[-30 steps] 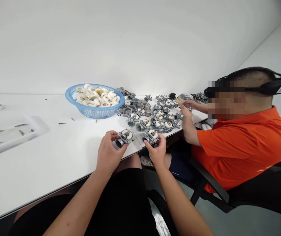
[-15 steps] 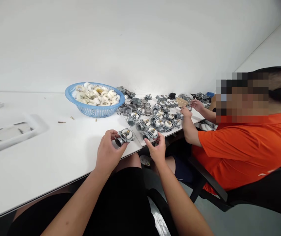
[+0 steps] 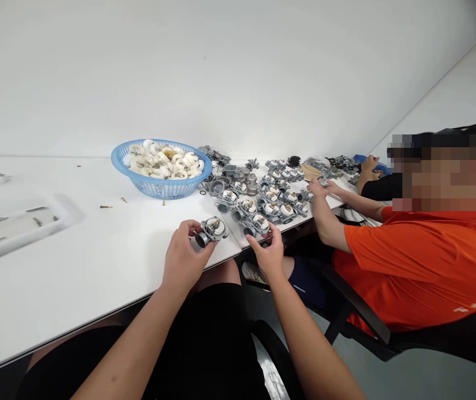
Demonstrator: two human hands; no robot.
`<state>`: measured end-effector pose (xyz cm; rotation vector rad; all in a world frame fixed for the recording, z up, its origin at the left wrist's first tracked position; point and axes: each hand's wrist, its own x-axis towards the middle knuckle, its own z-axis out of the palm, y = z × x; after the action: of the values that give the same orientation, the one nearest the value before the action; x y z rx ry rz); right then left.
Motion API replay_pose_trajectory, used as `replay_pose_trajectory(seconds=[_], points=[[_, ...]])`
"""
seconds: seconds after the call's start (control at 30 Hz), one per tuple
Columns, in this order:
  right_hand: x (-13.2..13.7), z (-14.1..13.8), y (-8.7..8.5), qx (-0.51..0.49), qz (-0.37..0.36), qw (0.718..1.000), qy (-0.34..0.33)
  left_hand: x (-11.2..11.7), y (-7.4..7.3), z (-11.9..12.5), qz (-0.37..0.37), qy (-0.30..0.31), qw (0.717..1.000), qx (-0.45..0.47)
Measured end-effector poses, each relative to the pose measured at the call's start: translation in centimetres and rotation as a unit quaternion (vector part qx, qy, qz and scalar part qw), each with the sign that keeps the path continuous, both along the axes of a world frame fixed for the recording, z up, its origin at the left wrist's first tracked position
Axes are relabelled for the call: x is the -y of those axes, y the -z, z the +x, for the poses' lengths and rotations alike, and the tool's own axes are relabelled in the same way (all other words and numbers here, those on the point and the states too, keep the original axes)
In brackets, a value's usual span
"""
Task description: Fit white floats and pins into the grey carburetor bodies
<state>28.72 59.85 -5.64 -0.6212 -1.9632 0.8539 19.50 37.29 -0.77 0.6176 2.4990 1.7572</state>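
Note:
My left hand (image 3: 183, 258) is closed around a grey metal carburetor body (image 3: 210, 230) with a white float on top, held just above the white table (image 3: 96, 261) near its front edge. My right hand (image 3: 268, 253) sits at the table edge, fingers curled beside another carburetor body (image 3: 258, 224) that rests at the front of the rows; thumb and fingertips touch or almost touch it. Behind it lie several more carburetor bodies (image 3: 269, 197) in rows.
A blue plastic basket (image 3: 160, 186) full of white floats stands behind my left hand. A white tray (image 3: 16, 228) lies at the left. Loose small screws (image 3: 105, 206) dot the table. A person in an orange shirt (image 3: 421, 261) sits at right, hands among the parts.
My right hand set its carburetor body down at the front of the rows and loosened its hold. The person at right leaned back and shifted hands. My left hand barely moved.

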Motion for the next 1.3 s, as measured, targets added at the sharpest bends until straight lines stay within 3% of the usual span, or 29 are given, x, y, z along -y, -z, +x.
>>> replay_pose_trajectory(seconds=[0.2, 0.57, 0.8, 0.97, 1.13, 1.3], points=[[0.6, -0.2, -0.4, 0.006, -0.037, 0.999, 0.01, 0.1, 0.0, -0.1, -0.002, 0.0, 1.0, -0.005], [1.3, 0.2, -0.3, 0.002, -0.037, 0.999, 0.02, 0.0, -0.1, -0.1, -0.012, -0.006, 1.0, -0.011], [1.8, 1.7, 0.3, -0.013, 0.048, 0.999, 0.012, -0.3, -0.5, -0.1, -0.029, -0.01, 0.999, 0.009], [2.1, 2.5, 1.2, -0.03, 0.054, 0.998, 0.029, -1.1, -0.7, -0.1, -0.029, -0.008, 1.0, 0.002], [4.7, 3.2, 2.9, -0.091, -0.01, 0.994, 0.06, -2.3, -0.6, -0.5, -0.027, -0.014, 1.0, -0.002], [9.6, 5.0, 7.1, -0.04, -0.047, 0.998, 0.018, -3.6, -0.4, -1.2, -0.021, -0.017, 0.999, -0.022]])
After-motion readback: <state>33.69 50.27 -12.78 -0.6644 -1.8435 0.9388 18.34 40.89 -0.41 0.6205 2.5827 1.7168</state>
